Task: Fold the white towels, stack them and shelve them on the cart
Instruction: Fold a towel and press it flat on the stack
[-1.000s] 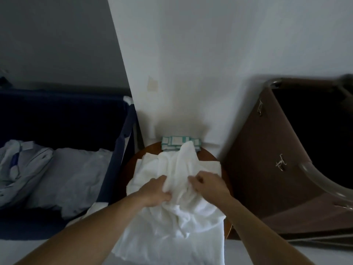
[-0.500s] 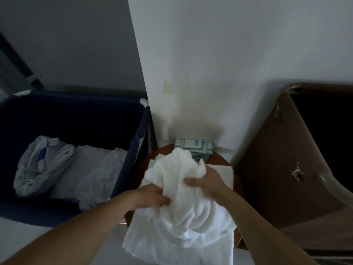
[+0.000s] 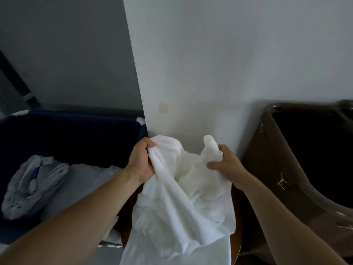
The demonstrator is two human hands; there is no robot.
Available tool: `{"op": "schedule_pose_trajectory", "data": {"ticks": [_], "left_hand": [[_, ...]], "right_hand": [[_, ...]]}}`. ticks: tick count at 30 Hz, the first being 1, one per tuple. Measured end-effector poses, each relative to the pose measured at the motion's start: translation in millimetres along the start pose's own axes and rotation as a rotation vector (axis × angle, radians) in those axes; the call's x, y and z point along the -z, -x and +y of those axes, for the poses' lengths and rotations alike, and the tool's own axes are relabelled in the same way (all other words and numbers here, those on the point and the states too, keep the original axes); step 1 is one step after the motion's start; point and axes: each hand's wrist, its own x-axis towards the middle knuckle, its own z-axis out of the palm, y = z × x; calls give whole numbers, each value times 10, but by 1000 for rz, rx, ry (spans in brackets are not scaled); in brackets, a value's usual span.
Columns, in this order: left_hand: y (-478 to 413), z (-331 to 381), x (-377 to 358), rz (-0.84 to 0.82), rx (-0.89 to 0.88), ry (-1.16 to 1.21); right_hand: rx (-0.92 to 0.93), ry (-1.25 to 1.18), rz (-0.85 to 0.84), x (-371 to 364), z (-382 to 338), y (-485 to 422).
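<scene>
white wall corner [image 3: 219, 73] | grey wall [image 3: 66, 54] left | dim light

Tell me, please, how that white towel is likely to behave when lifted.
Probably floppy: the towel sags in folds between the left hand and right hand. Likely light, since two edge grips carry it.

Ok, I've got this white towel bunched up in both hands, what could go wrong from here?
1. Your left hand and right hand grip the towel in bunched folds, not clearly at corners, so the fold may come out crooked.
2. Its lower part drapes on a second white cloth that overhangs the table; lifting could drag that off.
3. The blue bin stands close on the left; a swinging end could land in it.
</scene>
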Motion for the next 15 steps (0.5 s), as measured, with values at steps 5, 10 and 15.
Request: {"op": "schedule_pose_trajectory", "data": {"ticks": [5,10,15], "left_hand": [[109,281,-212,-139,-98,64],[164,261,-172,-327,50,22],[227,219,-53,-469,171,-32]], "right_hand": [[10,-398,-209,63,-362,188],[181,-136,-202,-208,-373,248],[159,30,-309,-323,-442,278]]}}
